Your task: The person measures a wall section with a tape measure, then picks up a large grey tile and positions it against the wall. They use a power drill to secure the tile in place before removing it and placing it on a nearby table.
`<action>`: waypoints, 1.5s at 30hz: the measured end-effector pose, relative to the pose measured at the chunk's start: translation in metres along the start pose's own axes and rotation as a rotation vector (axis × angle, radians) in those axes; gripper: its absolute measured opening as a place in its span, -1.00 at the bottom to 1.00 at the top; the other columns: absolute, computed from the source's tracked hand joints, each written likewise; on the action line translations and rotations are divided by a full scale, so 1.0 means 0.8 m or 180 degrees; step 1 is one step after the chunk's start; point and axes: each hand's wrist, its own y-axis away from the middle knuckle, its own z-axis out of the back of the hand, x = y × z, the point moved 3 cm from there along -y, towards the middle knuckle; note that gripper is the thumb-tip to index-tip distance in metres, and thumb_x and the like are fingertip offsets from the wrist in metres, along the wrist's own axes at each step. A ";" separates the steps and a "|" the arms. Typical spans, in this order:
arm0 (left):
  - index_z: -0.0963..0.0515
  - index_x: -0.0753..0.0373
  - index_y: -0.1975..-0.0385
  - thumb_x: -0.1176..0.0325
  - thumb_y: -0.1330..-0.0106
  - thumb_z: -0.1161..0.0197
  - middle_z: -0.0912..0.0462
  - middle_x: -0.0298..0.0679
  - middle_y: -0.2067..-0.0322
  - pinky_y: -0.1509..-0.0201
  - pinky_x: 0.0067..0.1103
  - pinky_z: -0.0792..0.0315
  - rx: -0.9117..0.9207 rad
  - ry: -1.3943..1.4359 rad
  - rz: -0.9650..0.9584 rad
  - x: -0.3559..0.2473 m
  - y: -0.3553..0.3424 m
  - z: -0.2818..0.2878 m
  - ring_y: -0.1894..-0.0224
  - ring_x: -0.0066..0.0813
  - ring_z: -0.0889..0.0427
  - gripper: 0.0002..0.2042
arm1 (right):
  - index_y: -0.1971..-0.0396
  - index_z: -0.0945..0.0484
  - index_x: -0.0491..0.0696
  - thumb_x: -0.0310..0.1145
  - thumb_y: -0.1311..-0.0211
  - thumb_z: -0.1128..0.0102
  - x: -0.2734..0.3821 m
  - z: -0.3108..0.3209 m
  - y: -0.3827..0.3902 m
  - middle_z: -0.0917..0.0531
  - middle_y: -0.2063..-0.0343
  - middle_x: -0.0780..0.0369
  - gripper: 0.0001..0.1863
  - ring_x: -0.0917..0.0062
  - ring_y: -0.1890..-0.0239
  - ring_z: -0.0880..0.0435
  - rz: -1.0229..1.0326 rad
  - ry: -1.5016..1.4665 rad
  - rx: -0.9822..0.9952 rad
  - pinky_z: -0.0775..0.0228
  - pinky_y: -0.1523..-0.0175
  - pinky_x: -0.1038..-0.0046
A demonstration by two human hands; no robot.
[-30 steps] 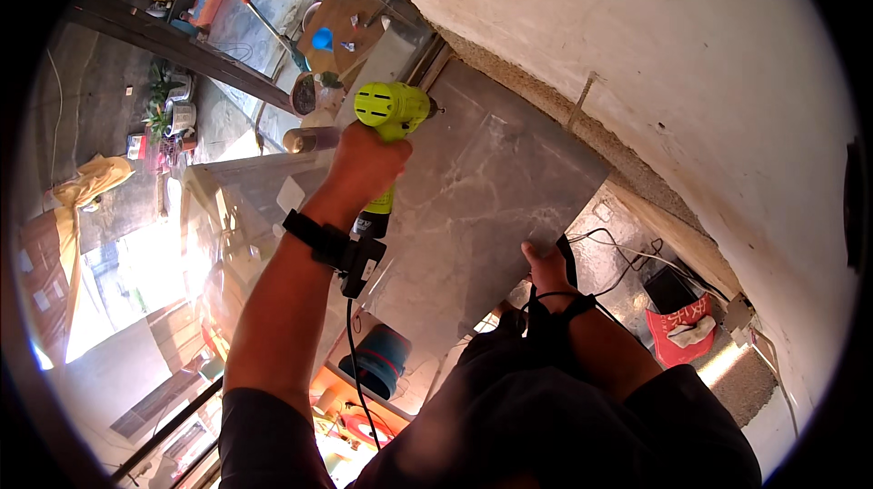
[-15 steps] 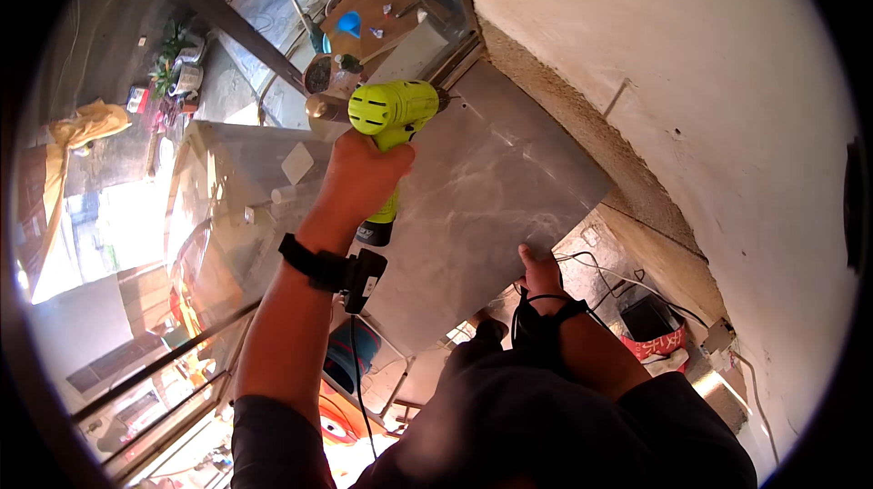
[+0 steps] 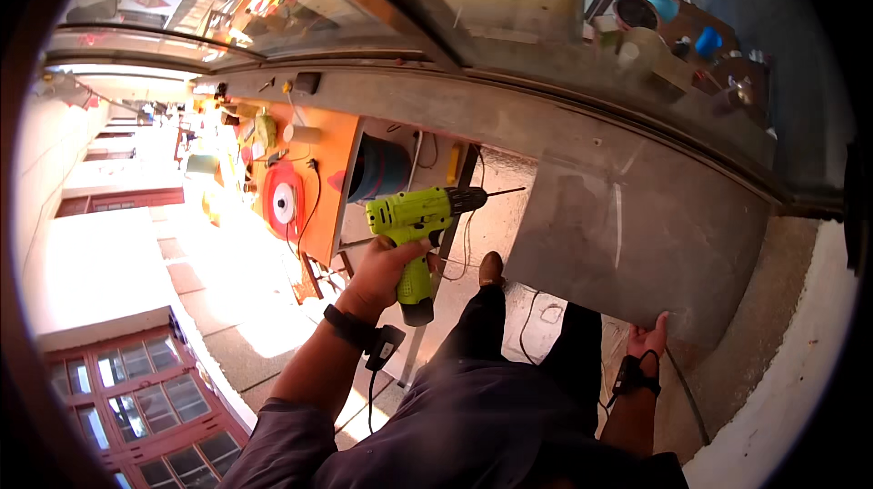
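Observation:
My left hand [image 3: 380, 278] is wrapped round the grip of a lime-green cordless drill [image 3: 414, 210]. The drill has a black chuck, and its long thin bit points right, short of a grey board [image 3: 627, 244]. That smooth, flat board reaches from the wall below the window toward my body. At its near edge, my right hand [image 3: 647, 338] grips the board, thumb at the rim and the other fingers partly hidden. Dark straps with small devices circle both my wrists.
A window frame [image 3: 546, 103] runs along the far side above a ledge. Left of the drill stands an orange table [image 3: 318, 148] with a red-and-white round thing [image 3: 284, 203] and cables. A dark bucket [image 3: 380, 166] sits beside it. My shoe [image 3: 491, 269] is on the floor by the board.
My view has swung left, so the orange table and yard now show. The drill has come away from the board's far corner near the wall. My right hand stays at the board's near edge.

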 end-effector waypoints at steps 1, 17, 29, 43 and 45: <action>-0.42 0.37 0.03 0.49 -0.25 -0.16 -0.56 -0.17 0.23 0.24 -0.50 -0.56 -0.0287 0.0238 -0.0031 0.023 -0.001 0.039 0.32 -0.35 -0.63 -0.71 | -0.21 -0.29 -0.06 -0.04 -0.23 -0.21 0.003 0.004 -0.018 -0.41 -0.17 0.19 -0.36 0.30 -0.17 -0.40 0.0058 0.0041 0.0037 -0.37 -0.20 0.23; -0.36 0.28 -0.02 0.23 -0.34 -0.18 -0.63 -0.14 0.27 0.18 -0.45 -0.59 -0.1240 0.2380 -0.1040 0.165 -0.200 0.442 0.29 -0.33 -0.65 -0.65 | -0.25 -0.24 -0.04 0.01 -0.20 -0.19 0.049 0.011 -0.052 -0.40 -0.19 0.20 -0.29 0.32 -0.22 -0.34 0.0481 0.0932 -0.0612 -0.19 -0.31 0.20; -0.47 0.27 0.16 0.39 -0.25 -0.25 -0.57 -0.31 0.38 0.35 -0.58 -0.50 -0.1593 0.1570 -0.0758 0.159 -0.266 0.522 0.39 -0.46 -0.59 -0.79 | -0.30 -0.17 -0.08 -0.11 -0.32 -0.06 0.046 0.006 -0.029 -0.26 -0.28 0.21 -0.36 0.34 -0.30 -0.21 0.0908 0.0808 -0.0611 -0.07 -0.36 0.28; -0.45 0.30 0.33 0.19 -0.18 -0.20 -0.49 -0.28 0.48 0.45 -0.55 -0.36 -0.2615 -0.0571 -0.0339 0.128 -0.245 0.492 0.49 -0.50 -0.48 -0.73 | -0.30 -0.14 -0.10 -0.10 -0.33 -0.10 0.013 -0.033 0.023 -0.23 -0.31 0.23 -0.34 0.31 -0.31 -0.19 0.1176 0.0437 -0.0149 -0.09 -0.35 0.23; -0.45 0.33 0.30 0.22 -0.21 -0.19 -0.51 -0.24 0.45 0.41 -0.56 -0.40 -0.2752 -0.0534 -0.0361 0.125 -0.240 0.486 0.46 -0.49 -0.50 -0.73 | -0.28 -0.18 -0.07 -0.10 -0.29 -0.16 0.015 -0.027 0.019 -0.29 -0.27 0.25 -0.34 0.32 -0.28 -0.25 0.1198 0.0589 -0.0219 -0.16 -0.32 0.22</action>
